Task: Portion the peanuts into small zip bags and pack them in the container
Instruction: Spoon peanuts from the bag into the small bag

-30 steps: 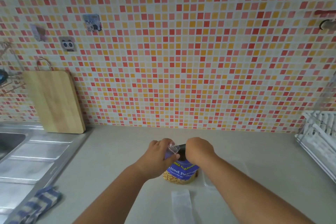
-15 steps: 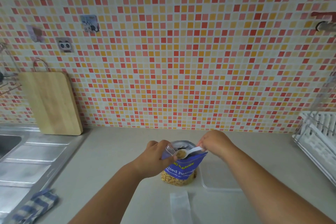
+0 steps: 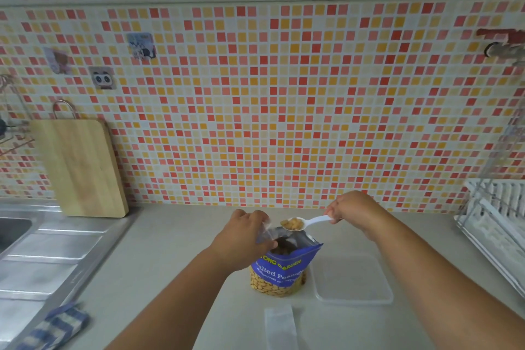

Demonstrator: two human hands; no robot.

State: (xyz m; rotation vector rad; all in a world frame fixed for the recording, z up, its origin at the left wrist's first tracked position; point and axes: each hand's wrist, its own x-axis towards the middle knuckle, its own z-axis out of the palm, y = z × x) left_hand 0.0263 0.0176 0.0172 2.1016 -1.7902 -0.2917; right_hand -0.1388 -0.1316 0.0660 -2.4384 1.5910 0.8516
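A blue bag of salted peanuts (image 3: 279,271) stands open on the counter in front of me. My left hand (image 3: 244,239) pinches a small clear zip bag (image 3: 265,231) at the peanut bag's mouth. My right hand (image 3: 352,207) holds a white plastic spoon (image 3: 305,223) heaped with peanuts, just above the open bag and beside the zip bag. A clear flat container (image 3: 353,278) lies to the right of the peanut bag. Another empty zip bag (image 3: 279,327) lies on the counter nearer to me.
A steel sink and drainboard (image 3: 42,261) fill the left side, with a blue checked cloth (image 3: 54,327) at its near edge. A wooden cutting board (image 3: 81,167) leans on the tiled wall. A white dish rack (image 3: 497,224) stands at the right.
My right hand has lifted out of the peanut bag, up and to the right, bringing out the spoon loaded with peanuts. My left hand has kept the zip bag at the bag's mouth.
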